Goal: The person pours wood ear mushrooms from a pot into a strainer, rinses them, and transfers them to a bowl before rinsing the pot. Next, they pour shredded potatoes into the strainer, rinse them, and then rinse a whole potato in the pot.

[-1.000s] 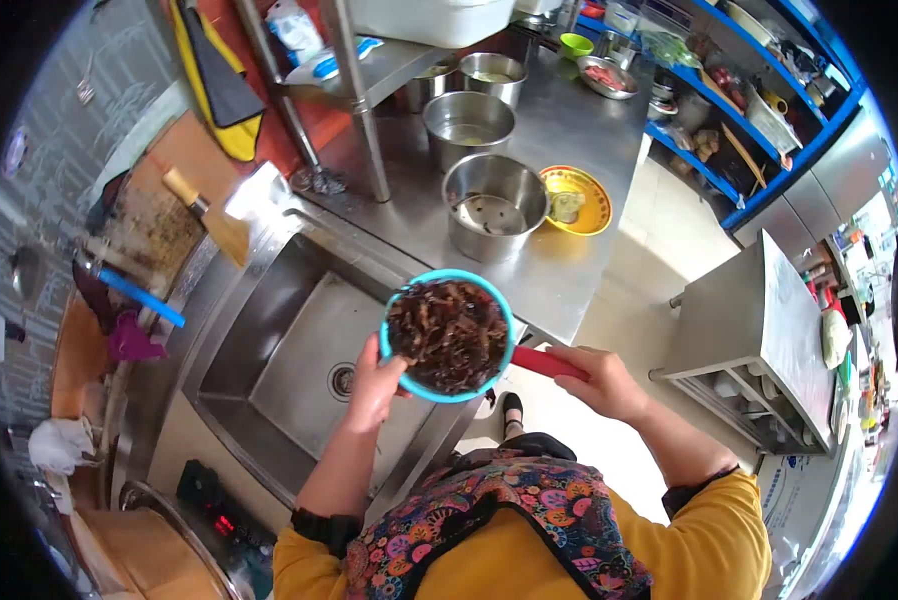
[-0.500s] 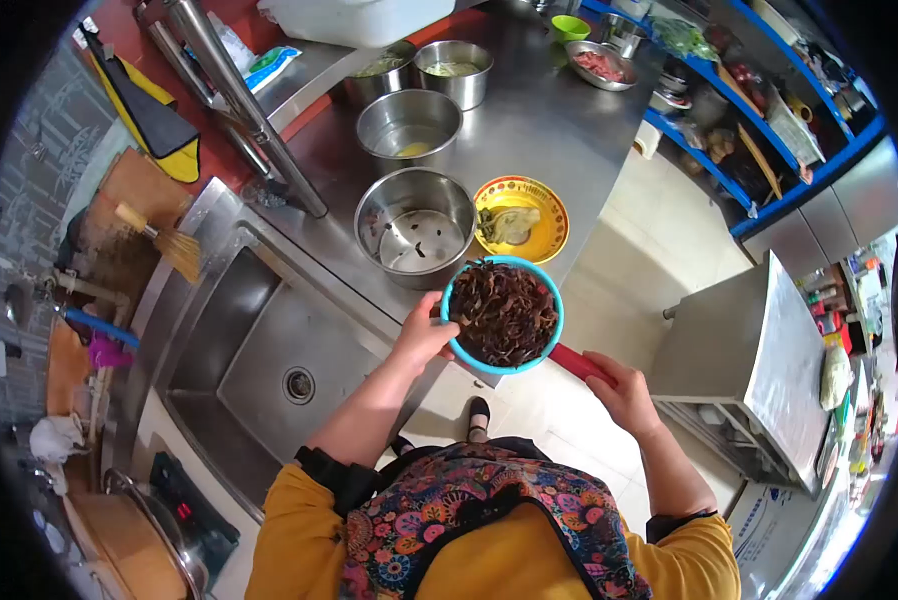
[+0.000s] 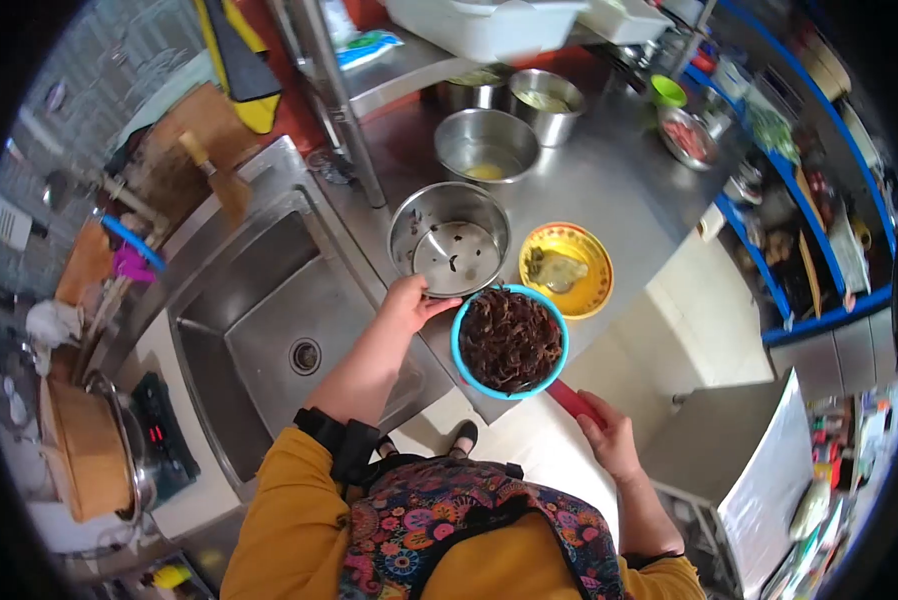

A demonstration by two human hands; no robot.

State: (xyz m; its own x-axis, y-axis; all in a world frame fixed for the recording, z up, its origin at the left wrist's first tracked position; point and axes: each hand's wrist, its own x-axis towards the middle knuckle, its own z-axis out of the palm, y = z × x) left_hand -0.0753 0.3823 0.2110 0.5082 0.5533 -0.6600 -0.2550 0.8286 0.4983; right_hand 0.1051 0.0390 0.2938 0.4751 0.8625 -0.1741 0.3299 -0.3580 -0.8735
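In my right hand (image 3: 609, 435) is a red handle (image 3: 572, 400) that runs under a light-blue-rimmed round strainer or bowl (image 3: 456, 350). Dark brown shredded wood ear fungus (image 3: 510, 338) fills it. My left hand (image 3: 412, 303) grips the near rim of a steel pot (image 3: 499, 228), thumb over the edge; its other fingers are partly hidden. A few dark scraps lie in the wet bottom of that pot. Right beside it on the counter is a yellow patterned plate (image 3: 601, 270) with a pale and greenish food piece (image 3: 559, 272).
A steel sink (image 3: 259, 345) lies to the left. Behind the pot stand another steel pot (image 3: 449, 135) and several more containers, including a bowl of raw meat (image 3: 704, 158). A metal post (image 3: 354, 140) rises at the counter's back. Blue shelving (image 3: 839, 195) is at right.
My left hand has let go of the blue-rimmed strainer and moved up-left onto the steel pot's rim. My right hand keeps the red handle, slightly lower. The view has turned.
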